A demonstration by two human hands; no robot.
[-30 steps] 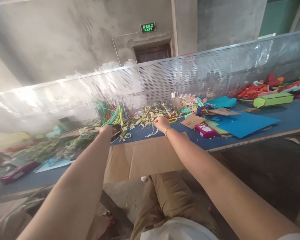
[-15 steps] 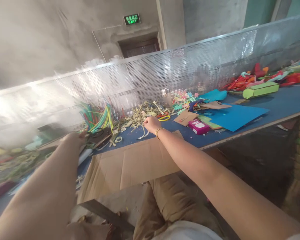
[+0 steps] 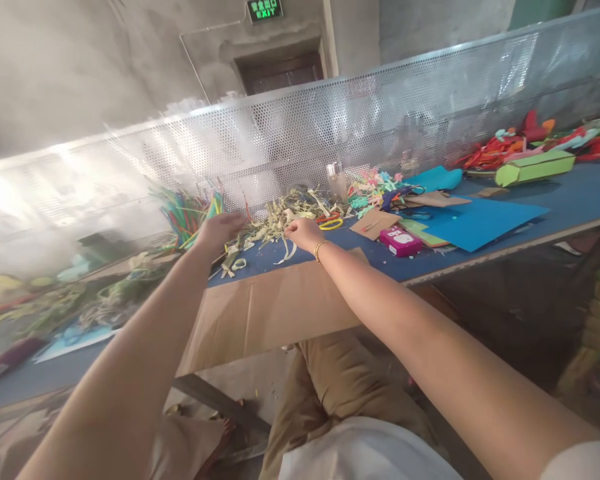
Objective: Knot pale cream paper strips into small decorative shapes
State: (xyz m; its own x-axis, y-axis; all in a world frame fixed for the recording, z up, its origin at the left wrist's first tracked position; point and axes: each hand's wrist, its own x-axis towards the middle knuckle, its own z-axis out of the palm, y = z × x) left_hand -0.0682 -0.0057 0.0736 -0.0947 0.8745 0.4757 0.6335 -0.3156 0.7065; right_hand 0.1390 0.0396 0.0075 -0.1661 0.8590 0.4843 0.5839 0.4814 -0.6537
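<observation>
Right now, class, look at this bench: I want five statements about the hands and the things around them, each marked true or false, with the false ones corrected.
1. The right hand is at the pile of pale strips. True.
2. The left hand touches the right hand. False: a gap separates them.
3. A bracelet circles the right wrist. True.
4. The lime-green box lies left of both hands. False: it lies to their right.
5. The exit sign glows green. True.
</observation>
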